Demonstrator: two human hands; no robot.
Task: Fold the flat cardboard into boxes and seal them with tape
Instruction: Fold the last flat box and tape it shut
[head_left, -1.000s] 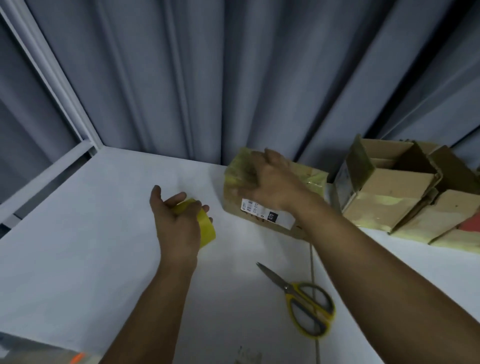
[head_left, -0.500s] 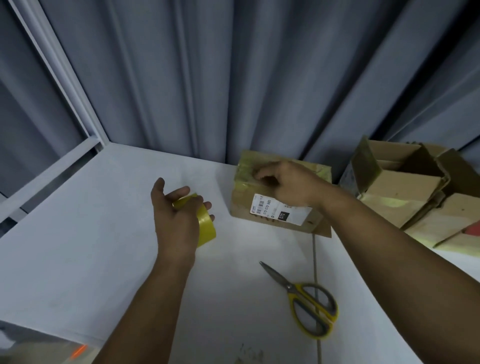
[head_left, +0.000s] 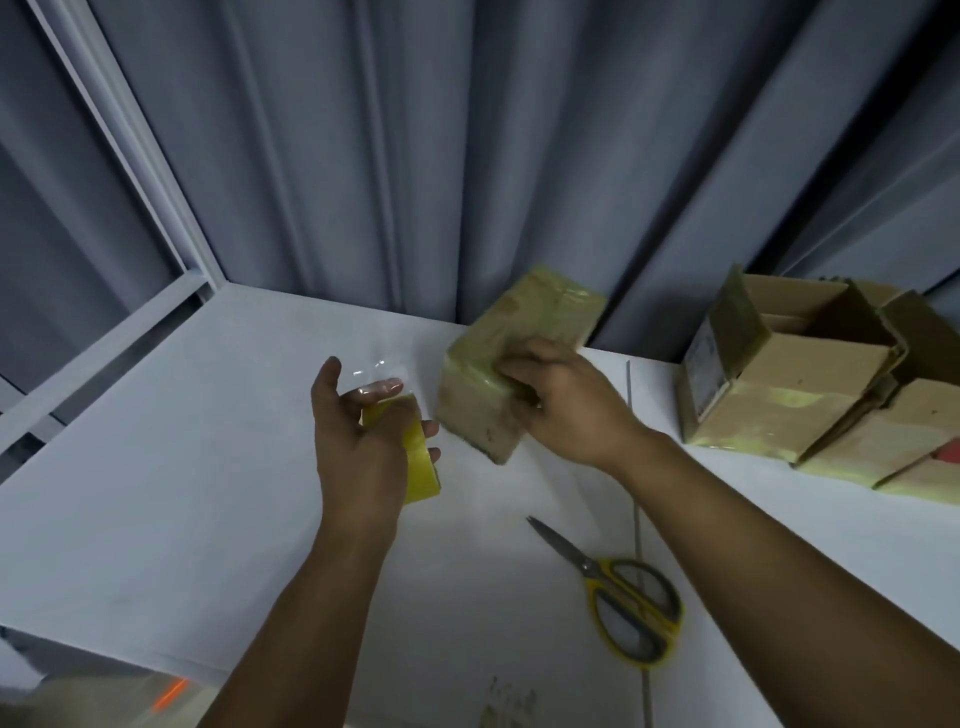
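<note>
Item: box (head_left: 498, 364), tape-wrapped, tilted on the worktop (head_left: 208, 467) at 1 o'clock of the tape roll (head_left: 421, 467): right hand (head_left: 566, 410) fingers curl round its near edge, left hand (head_left: 358, 447) fingers grip the roll; best steadied firmly, tape drawn taut across any unsealed seam.

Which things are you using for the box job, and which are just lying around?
In use: taped box gripped by the right hand; yellow tape roll held in the left hand.
Lying about: scissors, untouched on the table, probably for cutting tape later; pile of open boxes at the right.
</note>
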